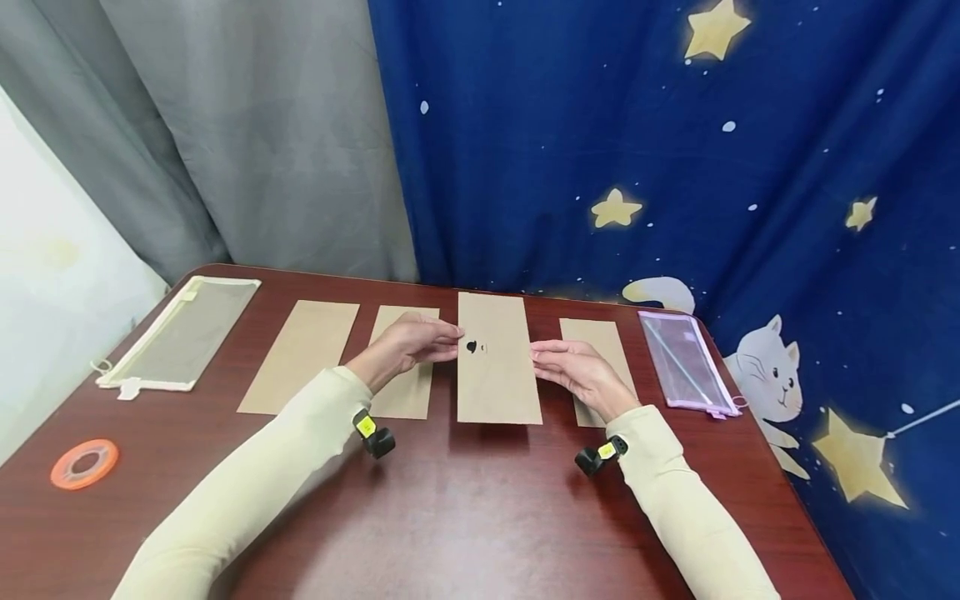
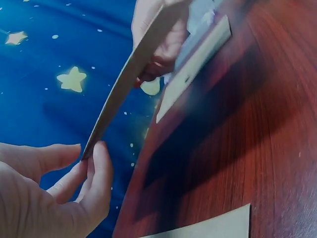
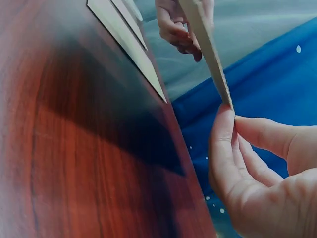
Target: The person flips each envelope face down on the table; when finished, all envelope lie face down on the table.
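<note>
Both hands hold one tan cardboard piece [image 1: 498, 375] above the table, one at each long side. It is a flat rectangle with a small black mark left of its middle. My left hand [image 1: 416, 340] pinches the left edge between thumb and fingers, as the left wrist view shows at the left hand [image 2: 59, 183]. On the opposite edge, my right hand [image 1: 577, 372] pinches the cardboard likewise; thumb and fingertips of the right hand [image 3: 262, 163] meet on it in the right wrist view. In both wrist views the piece is nearly edge-on, its shadow falling on the tabletop.
On the dark red table [image 1: 465, 517] lie more cardboard pieces: a wide one [image 1: 303, 354] at left, one [image 1: 405, 387] under the left hand, one [image 1: 600, 337] behind the right. A cream mesh pouch [image 1: 183, 333], a purple pouch [image 1: 686, 358] and an orange ring [image 1: 85, 464] lie toward the sides.
</note>
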`<state>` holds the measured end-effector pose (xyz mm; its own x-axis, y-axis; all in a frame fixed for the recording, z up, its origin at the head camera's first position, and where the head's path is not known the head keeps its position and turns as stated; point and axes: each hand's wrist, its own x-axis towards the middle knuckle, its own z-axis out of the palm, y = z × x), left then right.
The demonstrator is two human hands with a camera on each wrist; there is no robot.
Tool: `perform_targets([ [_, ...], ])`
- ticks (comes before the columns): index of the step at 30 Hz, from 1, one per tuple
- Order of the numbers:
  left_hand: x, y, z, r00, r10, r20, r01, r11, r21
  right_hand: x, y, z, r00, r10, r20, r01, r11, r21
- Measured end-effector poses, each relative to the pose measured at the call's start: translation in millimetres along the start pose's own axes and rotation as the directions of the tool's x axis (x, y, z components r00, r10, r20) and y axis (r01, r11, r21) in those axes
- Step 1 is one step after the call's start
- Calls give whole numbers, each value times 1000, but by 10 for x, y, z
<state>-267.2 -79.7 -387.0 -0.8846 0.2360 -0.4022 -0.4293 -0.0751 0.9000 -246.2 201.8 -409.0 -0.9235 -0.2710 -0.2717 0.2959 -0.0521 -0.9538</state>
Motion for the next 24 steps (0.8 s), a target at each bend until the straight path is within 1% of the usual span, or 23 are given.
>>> perform_targets([
  [2,1,-15,7,1000,16,-2,-16,1000,27,5,-23,-5,1000,4,-10,-5,1000,-25],
  [4,5,-35,12,1000,18,3,-19,999,38,11,-52,-15,1000,3,-9,-3,998,-58],
  [7,14,-64,28,1000,4,0,-4,1000,18,34,-112,-26,1000,0,-18,-2,991,-130],
  [9,23,-78,48,1000,0,0,0,1000,-12,57,-161,-32,1000,-10,-28,4,980,-198],
  [11,29,-86,71,1000,-5,-4,5,999,-53,70,-227,-24,998,-28,-47,14,957,-288],
  [12,33,-88,80,1000,-6,-2,6,997,-77,68,-267,-9,998,-41,-55,20,940,-341],
  [13,35,-88,89,1000,-7,-6,6,995,-99,57,-315,16,996,-58,-61,29,915,-401],
  [14,36,-86,98,1000,-10,-14,8,993,-119,37,-368,56,994,-88,-63,47,875,-482],
  [15,36,-83,104,1000,-12,-23,9,990,-143,14,-426,103,989,-133,-68,69,812,-579],
  [17,46,-71,119,999,-13,-39,6,983,-183,-56,-538,232,966,-247,-75,112,661,-742],
  [19,56,-56,130,999,-5,-54,-7,976,-220,-133,-620,410,933,-358,-40,154,498,-854],
  [20,62,-48,136,998,-2,-61,-12,972,-234,-171,-639,507,914,-405,-5,177,410,-895],
  [21,68,-41,142,998,3,-65,-19,968,-251,-208,-639,604,898,-439,30,196,339,-920],
  [22,75,-34,148,998,7,-67,-24,965,-262,-249,-618,704,884,-463,68,224,291,-930],
  [23,82,-28,156,998,11,-70,-29,963,-267,-285,-582,794,869,-481,114,251,231,-940],
  [24,88,-22,164,997,15,-72,-34,963,-269,-313,-530,875,856,-494,155,265,159,-951],
])
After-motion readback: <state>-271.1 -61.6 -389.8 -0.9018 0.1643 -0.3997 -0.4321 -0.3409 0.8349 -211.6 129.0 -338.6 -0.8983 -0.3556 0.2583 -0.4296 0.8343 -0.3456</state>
